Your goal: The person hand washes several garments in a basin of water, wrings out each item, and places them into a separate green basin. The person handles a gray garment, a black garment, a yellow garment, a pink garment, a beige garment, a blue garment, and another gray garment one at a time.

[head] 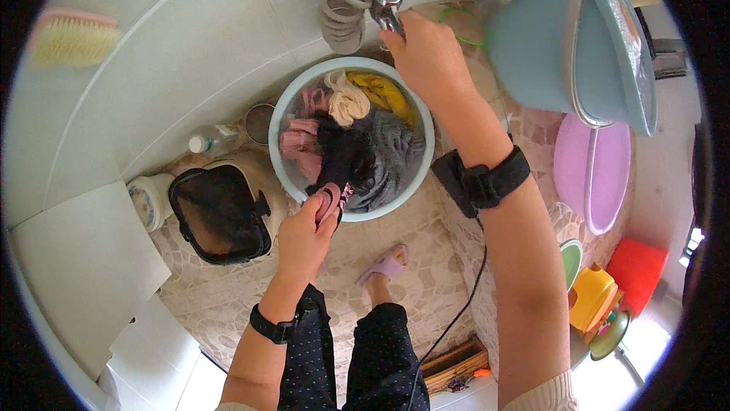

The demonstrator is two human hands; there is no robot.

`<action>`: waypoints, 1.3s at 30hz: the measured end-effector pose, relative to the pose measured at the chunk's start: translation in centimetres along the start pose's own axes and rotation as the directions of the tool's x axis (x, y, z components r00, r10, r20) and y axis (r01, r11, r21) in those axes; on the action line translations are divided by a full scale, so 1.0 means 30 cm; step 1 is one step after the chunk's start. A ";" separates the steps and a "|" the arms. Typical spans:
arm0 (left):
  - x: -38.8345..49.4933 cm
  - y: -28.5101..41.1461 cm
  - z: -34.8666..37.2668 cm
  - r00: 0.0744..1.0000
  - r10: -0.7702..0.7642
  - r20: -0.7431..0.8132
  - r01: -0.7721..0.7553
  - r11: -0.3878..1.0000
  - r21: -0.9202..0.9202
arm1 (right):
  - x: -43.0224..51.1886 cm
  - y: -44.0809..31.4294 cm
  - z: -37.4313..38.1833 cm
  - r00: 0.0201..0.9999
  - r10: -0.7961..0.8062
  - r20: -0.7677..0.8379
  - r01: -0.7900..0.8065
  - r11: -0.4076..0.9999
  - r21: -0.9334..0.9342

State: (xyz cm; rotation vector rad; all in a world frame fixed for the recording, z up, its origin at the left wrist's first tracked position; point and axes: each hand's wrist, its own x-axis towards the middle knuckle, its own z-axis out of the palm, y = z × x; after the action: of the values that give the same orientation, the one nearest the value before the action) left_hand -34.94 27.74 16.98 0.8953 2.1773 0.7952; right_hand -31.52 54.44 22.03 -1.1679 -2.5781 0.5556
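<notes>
A light blue basin (276, 180) stands on the floor before me with water and clothes in it. Black cloth (345, 151) lies in the middle, a grey garment (396, 154) to its right. Around them are pink cloth (300, 146), a cream cloth (347, 100) and a yellow one (385, 94). At the near rim, my left hand (302, 234) grips a pink piece with black edging (327, 201), probably cloth. Beyond the far rim, my right hand (425, 51) is closed around the lever of a chrome tap (388, 3). A grey coiled hose (343, 23) hangs beside it.
Left of the basin stand a bin with a black rim (219, 214), a plastic bottle (214, 140) and a white tub (149, 200). A large blue tub (530, 51) and a purple basin (593, 177) are at right, with red (637, 274) and yellow stools (593, 297) nearer.
</notes>
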 end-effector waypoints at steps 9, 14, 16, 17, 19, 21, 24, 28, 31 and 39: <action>-0.011 -0.028 -0.011 0.995 0.010 0.100 -0.009 1.000 -0.011 | 0.089 0.149 -0.022 0.992 -0.102 0.068 0.080 0.960 0.269; 0.005 0.000 0.011 0.997 0.061 0.049 -0.066 0.992 0.111 | 0.070 0.173 0.000 0.994 0.074 0.075 -0.096 0.927 0.362; 0.012 0.019 0.006 0.994 0.088 0.069 -0.099 0.980 0.174 | 0.013 0.136 0.007 0.981 0.169 -0.099 -0.140 0.957 0.255; 0.013 0.029 0.001 0.989 0.114 0.093 -0.130 0.973 0.192 | -0.043 0.116 0.001 0.974 0.221 -0.043 -0.210 0.961 0.181; 0.018 0.048 -0.019 0.961 0.216 0.170 -0.252 0.941 0.227 | -0.176 0.053 0.011 0.951 0.177 0.254 -0.216 0.967 0.133; 0.007 0.075 -0.051 0.888 0.340 0.309 -0.421 0.872 0.249 | -0.310 -0.012 0.077 0.745 -0.445 0.497 0.296 0.888 0.352; -0.005 0.126 -0.104 0.713 0.554 0.430 -0.688 0.671 0.276 | -0.443 0.001 0.153 0.666 -0.629 0.400 0.492 0.774 0.398; -0.019 0.203 -0.197 0.705 0.597 0.383 -0.699 0.678 0.228 | -0.446 0.093 0.181 0.702 -0.554 0.448 0.452 0.832 0.320; -0.009 0.247 -0.273 0.723 0.640 0.259 -0.691 0.668 0.278 | -0.406 0.102 0.115 0.846 -0.473 0.248 0.396 0.867 0.303; 0.038 0.253 -0.397 0.712 0.688 -0.144 -0.559 0.678 0.477 | -0.378 0.023 -0.112 0.986 -0.129 -0.105 0.149 0.967 0.208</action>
State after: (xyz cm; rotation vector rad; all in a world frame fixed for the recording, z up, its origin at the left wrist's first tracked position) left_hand -41.61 29.68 29.31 1.9406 2.3564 0.8533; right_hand -22.48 47.02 23.89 -0.9116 -2.4280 0.7115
